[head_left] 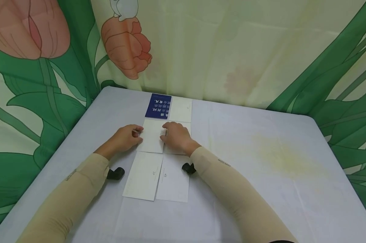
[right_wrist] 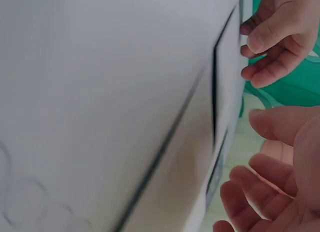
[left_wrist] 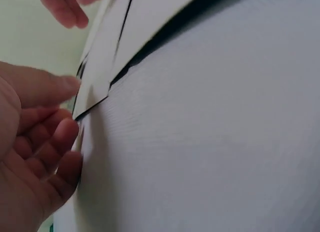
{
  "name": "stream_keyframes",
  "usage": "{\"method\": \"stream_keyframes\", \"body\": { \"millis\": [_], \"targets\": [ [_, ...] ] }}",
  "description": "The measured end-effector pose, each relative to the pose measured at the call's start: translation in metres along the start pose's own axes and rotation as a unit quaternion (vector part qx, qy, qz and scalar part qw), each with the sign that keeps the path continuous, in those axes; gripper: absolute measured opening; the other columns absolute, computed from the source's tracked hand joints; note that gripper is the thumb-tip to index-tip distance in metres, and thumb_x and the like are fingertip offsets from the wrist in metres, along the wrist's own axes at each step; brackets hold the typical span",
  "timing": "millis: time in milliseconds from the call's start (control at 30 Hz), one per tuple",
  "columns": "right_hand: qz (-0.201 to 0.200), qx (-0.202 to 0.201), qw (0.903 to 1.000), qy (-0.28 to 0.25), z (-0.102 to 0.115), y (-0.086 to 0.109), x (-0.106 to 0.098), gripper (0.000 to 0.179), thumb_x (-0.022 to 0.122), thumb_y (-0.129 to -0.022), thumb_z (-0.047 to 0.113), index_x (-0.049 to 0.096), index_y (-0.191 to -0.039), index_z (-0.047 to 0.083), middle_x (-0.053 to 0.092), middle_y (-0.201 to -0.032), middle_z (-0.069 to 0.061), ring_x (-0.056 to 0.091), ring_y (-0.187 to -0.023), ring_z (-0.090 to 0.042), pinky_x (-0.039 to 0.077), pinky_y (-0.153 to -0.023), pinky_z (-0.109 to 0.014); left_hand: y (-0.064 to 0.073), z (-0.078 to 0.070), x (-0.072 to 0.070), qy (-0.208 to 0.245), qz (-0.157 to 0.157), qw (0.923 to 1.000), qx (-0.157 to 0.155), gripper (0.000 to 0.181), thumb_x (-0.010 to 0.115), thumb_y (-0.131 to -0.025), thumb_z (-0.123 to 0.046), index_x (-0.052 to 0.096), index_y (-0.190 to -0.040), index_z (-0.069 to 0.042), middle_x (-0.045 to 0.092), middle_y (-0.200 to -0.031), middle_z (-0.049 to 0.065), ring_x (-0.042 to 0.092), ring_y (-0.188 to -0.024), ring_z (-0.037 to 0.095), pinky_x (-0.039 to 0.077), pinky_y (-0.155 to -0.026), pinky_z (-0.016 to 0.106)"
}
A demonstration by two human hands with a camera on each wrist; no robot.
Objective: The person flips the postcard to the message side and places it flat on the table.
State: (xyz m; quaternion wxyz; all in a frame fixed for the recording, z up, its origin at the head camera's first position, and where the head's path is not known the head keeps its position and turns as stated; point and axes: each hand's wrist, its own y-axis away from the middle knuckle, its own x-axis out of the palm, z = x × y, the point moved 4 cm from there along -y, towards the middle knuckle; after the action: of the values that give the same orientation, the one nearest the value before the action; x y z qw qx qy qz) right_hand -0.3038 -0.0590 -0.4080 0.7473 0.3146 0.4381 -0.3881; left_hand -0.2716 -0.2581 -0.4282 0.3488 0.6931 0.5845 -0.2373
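Observation:
Six-card layout aside, several white cards lie in two columns on the table. The middle-left card [head_left: 151,136] lies flat between both hands. At its left edge, my left hand [head_left: 124,137] rests its fingertips, thumb and fingers loosely bent and apart. My right hand [head_left: 178,137] is at that card's right edge, over the middle-right card [head_left: 186,127], which it partly hides. In the right wrist view the right hand [right_wrist: 280,177] has relaxed fingers and grips nothing. The left wrist view shows the left hand [left_wrist: 37,127] beside a card corner [left_wrist: 95,94].
Behind is a dark blue card [head_left: 158,106] with white lettering, beside a white card [head_left: 180,109]. Nearer lie two cards, lower-left [head_left: 142,175] and lower-right [head_left: 173,180]. A white cloth covers the table [head_left: 262,168]; a printed floral curtain [head_left: 216,50] hangs behind.

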Motion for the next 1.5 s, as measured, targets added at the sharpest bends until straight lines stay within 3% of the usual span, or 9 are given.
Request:
{"method": "stream_keyframes", "body": {
  "millis": [233, 400, 567, 933, 1100, 1500],
  "targets": [
    [-0.036, -0.008, 0.9993, -0.006, -0.008, -0.011, -0.032, 0.05, 0.062, -0.099, 0.032, 0.057, -0.14, 0.005, 0.056, -0.142, -0.011, 0.049, -0.133, -0.029, 0.043, -0.106, -0.043, -0.013, -0.003, -0.022, 0.022, -0.014, 0.9997, -0.001, 0.053, 0.063, -0.097, -0.023, 0.048, -0.146, -0.006, 0.053, -0.139, 0.018, 0.049, -0.124, 0.035, 0.044, -0.102, 0.051],
    [-0.028, 0.005, 0.9991, 0.03, -0.018, -0.028, -0.051, 0.056, 0.064, -0.097, 0.038, 0.053, -0.144, 0.008, 0.054, -0.145, -0.008, 0.05, -0.132, -0.03, 0.044, -0.104, -0.047, -0.036, -0.006, -0.035, 0.003, -0.01, 0.9999, -0.001, 0.063, 0.065, -0.097, -0.027, 0.04, -0.153, -0.01, 0.044, -0.149, 0.022, 0.039, -0.136, 0.039, 0.036, -0.109, 0.056],
    [-0.018, 0.007, 0.9983, 0.056, -0.023, -0.045, -0.057, 0.063, 0.067, -0.095, 0.042, 0.049, -0.147, 0.012, 0.052, -0.148, -0.005, 0.05, -0.131, -0.032, 0.041, -0.103, -0.052, -0.061, -0.008, -0.041, -0.008, 0.004, 1.0, -0.001, 0.068, 0.066, -0.097, -0.026, 0.035, -0.156, -0.013, 0.037, -0.155, 0.022, 0.029, -0.144, 0.039, 0.027, -0.114, 0.057],
    [0.017, 0.015, 0.9993, 0.03, -0.031, -0.075, -0.039, 0.074, 0.072, -0.092, 0.042, 0.041, -0.153, 0.015, 0.044, -0.154, -0.007, 0.042, -0.139, -0.032, 0.034, -0.112, -0.049, -0.093, -0.013, -0.035, 0.008, 0.011, 0.9998, -0.013, 0.071, 0.067, -0.097, -0.026, 0.032, -0.158, -0.019, 0.031, -0.16, 0.017, 0.024, -0.148, 0.035, 0.021, -0.117, 0.055],
    [0.023, 0.026, 0.9992, 0.017, -0.032, -0.084, -0.029, 0.07, 0.071, -0.093, 0.039, 0.043, -0.153, 0.016, 0.042, -0.155, -0.008, 0.04, -0.139, -0.033, 0.031, -0.113, -0.052, -0.099, -0.011, -0.03, 0.013, 0.015, 0.9997, -0.016, 0.069, 0.068, -0.096, -0.025, 0.036, -0.156, -0.015, 0.029, -0.161, 0.016, 0.022, -0.148, 0.035, 0.02, -0.118, 0.053],
    [0.037, 0.042, 0.9976, 0.041, -0.034, -0.098, -0.02, 0.06, 0.067, -0.094, 0.037, 0.05, -0.149, 0.019, 0.052, -0.146, -0.01, 0.046, -0.131, -0.034, 0.033, -0.109, -0.051, -0.105, -0.005, -0.023, -0.044, 0.029, 0.9985, -0.01, 0.058, 0.066, -0.097, -0.025, 0.046, -0.15, -0.01, 0.036, -0.157, 0.016, 0.025, -0.147, 0.036, 0.019, -0.119, 0.051]
  ]
}}
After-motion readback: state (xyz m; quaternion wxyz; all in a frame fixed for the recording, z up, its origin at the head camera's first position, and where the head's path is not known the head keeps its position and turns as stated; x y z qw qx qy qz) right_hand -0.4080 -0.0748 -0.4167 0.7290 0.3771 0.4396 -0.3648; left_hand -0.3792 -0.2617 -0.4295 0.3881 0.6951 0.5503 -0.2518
